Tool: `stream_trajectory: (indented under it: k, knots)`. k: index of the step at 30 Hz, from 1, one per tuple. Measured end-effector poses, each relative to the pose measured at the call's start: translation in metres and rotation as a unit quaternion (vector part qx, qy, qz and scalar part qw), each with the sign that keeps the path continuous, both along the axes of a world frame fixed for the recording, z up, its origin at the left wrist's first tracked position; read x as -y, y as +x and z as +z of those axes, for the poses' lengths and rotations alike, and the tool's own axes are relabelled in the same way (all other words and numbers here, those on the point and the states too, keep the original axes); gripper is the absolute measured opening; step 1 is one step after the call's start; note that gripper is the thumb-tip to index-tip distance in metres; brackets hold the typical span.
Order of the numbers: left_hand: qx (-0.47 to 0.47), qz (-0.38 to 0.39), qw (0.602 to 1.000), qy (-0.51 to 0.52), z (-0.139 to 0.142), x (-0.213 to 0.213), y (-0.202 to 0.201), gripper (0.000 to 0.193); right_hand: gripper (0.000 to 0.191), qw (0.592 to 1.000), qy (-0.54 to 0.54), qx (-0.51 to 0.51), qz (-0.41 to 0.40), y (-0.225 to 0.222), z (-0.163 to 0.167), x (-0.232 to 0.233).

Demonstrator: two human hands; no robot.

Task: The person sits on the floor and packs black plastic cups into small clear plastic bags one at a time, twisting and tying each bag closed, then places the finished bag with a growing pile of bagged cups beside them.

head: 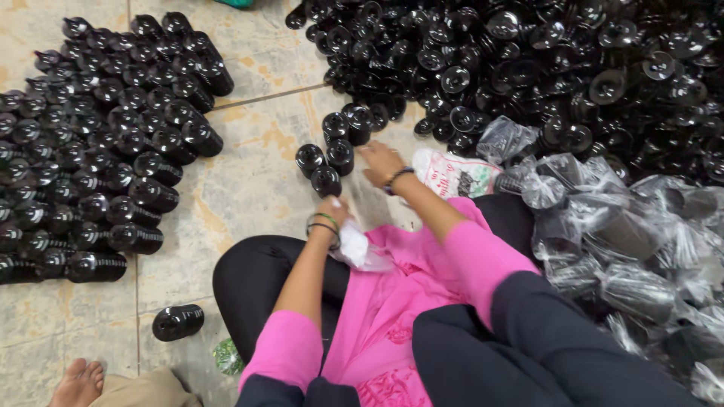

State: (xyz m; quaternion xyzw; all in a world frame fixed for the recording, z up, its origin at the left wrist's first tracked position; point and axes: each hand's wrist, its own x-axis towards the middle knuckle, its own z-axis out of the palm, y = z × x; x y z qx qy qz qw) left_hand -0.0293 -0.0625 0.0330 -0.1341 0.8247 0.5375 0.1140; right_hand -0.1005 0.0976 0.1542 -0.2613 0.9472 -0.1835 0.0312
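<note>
Glossy black plastic seen on stacked caps [90, 151] and loose pile [543, 68]. Thin clear crinkled film noted on bags [603, 234]. Floor tiles [249, 181] polished stone-look, mottled.

The loose heap of black caps [543, 68] runs off the top and right edges. The left hand [332, 209] is partly hidden behind a clear bag [353, 249], its grip unreadable. A bare foot [78, 382] is cut off at the bottom edge.

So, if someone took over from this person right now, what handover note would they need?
Left hand: holds a crumpled white plastic bag at the lap.
Right hand: open, reaching toward the short stacks of black lids on the floor ahead.
Done: rows of stacked lids laid out left; bagged stacks at right.
Left: the big loose pile ahead.
</note>
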Motion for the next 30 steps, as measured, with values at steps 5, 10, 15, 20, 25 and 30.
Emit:
stream_trajectory:
  k: [5, 10, 15, 20, 25, 30]
  knots:
    - [0.021, -0.157, 0.970, -0.187, -0.004, -0.006, -0.002, 0.028, 0.057, 0.999, 0.028, -0.029, -0.003, -0.009, -0.006, 0.055]
    - [0.036, -0.042, 0.972, -0.226, 0.002, 0.001, -0.019, 0.030, 0.050, 0.999, 0.053, -0.011, 0.002, -0.001, -0.018, 0.033]
    - [-0.004, -0.006, 0.994, -0.112, 0.009, -0.006, -0.011, 0.038, 0.048, 0.994, 0.099, 0.046, -0.010, 0.034, -0.050, -0.005]
    - [-0.190, 0.039, 0.977, 0.085, 0.045, -0.021, 0.014, 0.039, 0.041, 0.963, -0.226, 0.122, -0.077, 0.058, -0.060, -0.054]
    - [-0.286, 0.027, 0.949, 0.132, 0.093, -0.043, 0.027, 0.037, 0.044, 0.812, -0.465, 0.337, -0.104, 0.079, -0.047, -0.070]
    - [-0.188, -0.011, 0.958, 0.218, 0.118, -0.038, 0.038, 0.032, 0.018, 0.801, -0.529, 0.257, -0.112, 0.090, -0.036, -0.073]
